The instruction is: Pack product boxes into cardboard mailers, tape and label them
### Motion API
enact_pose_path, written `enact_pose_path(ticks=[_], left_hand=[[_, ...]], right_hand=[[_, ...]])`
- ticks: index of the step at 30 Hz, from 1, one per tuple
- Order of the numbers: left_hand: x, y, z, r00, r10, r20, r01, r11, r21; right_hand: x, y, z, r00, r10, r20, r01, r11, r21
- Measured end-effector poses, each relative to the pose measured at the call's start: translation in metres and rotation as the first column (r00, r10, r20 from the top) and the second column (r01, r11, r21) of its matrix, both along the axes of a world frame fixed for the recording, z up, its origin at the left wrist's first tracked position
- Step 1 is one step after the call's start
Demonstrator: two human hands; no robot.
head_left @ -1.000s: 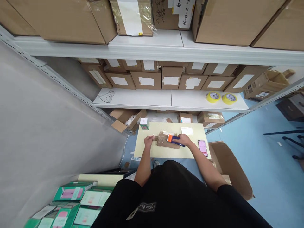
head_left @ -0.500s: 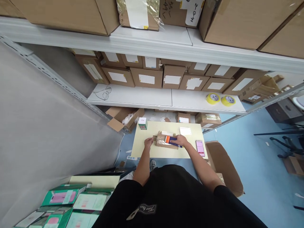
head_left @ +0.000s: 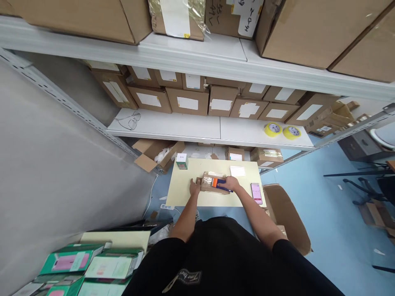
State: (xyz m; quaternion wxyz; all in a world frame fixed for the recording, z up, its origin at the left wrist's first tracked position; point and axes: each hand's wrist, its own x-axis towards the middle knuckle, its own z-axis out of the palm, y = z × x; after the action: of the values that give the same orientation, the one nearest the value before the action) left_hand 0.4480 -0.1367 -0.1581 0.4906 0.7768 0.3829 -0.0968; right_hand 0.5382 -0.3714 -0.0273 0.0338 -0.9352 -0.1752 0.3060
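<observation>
A small cardboard box (head_left: 205, 187) lies on the pale yellow tabletop (head_left: 182, 193), with shiny clear tape across its upper face. My right hand (head_left: 231, 183) is closed around a blue and orange tape dispenser (head_left: 214, 182), whose orange end rests on or just over the box. At the box's left end, my left hand (head_left: 195, 187) holds the edge, fingertips against the cardboard; part of its grip is hidden. A green and white carton (head_left: 182, 161) stands at the table's back left. White paper (head_left: 237, 171) lies behind my right hand, and a phone (head_left: 256, 193) to its right.
Shelving (head_left: 173, 123) stocked with labelled cardboard boxes rises behind the table. Two yellow tape rolls (head_left: 273, 129) and glasses (head_left: 132, 121) sit on it. An open carton (head_left: 148, 158) stands left, a large open box (head_left: 286, 218) right. Green packages (head_left: 66, 261) are stacked lower left.
My left hand has gone from a pinch just off the box's left end to holding that end. The dispenser has shifted slightly left over the box. The whole view has moved a little.
</observation>
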Motion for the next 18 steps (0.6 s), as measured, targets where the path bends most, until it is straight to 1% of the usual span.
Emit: enact_pose_path(ticks=[2,6,9,11,14,16,18], left_hand=[[0.000,-0.004,0.002,0.999,-0.033,0.035,0.033,0.999,-0.004],[0.002,-0.018,0.002,0.978,-0.162,0.128,0.169,0.985,-0.042],[0.001,-0.026,0.000,0.977,-0.172,0.127,0.175,0.984,-0.016],[0.001,-0.030,-0.001,0.978,-0.174,0.112,0.175,0.985,0.000],[0.000,-0.033,-0.001,0.979,-0.179,0.092,0.178,0.984,0.019],[0.001,-0.034,-0.001,0.979,-0.184,0.091,0.182,0.983,0.028],[0.002,-0.034,-0.002,0.977,-0.193,0.091,0.189,0.981,0.047]], right_hand=[[0.000,0.002,0.002,1.000,-0.011,-0.002,0.011,1.000,0.001],[0.001,0.012,0.005,0.998,-0.056,-0.029,0.056,0.998,-0.007],[0.004,0.018,0.005,0.994,-0.094,-0.052,0.093,0.995,-0.022],[0.006,0.017,0.004,0.992,-0.108,-0.061,0.107,0.994,-0.012],[0.008,0.002,0.005,0.986,-0.139,-0.095,0.141,0.990,0.016],[0.008,-0.017,0.007,0.981,-0.160,-0.108,0.162,0.987,0.009],[0.007,-0.042,0.009,0.980,-0.173,-0.098,0.172,0.985,-0.019]])
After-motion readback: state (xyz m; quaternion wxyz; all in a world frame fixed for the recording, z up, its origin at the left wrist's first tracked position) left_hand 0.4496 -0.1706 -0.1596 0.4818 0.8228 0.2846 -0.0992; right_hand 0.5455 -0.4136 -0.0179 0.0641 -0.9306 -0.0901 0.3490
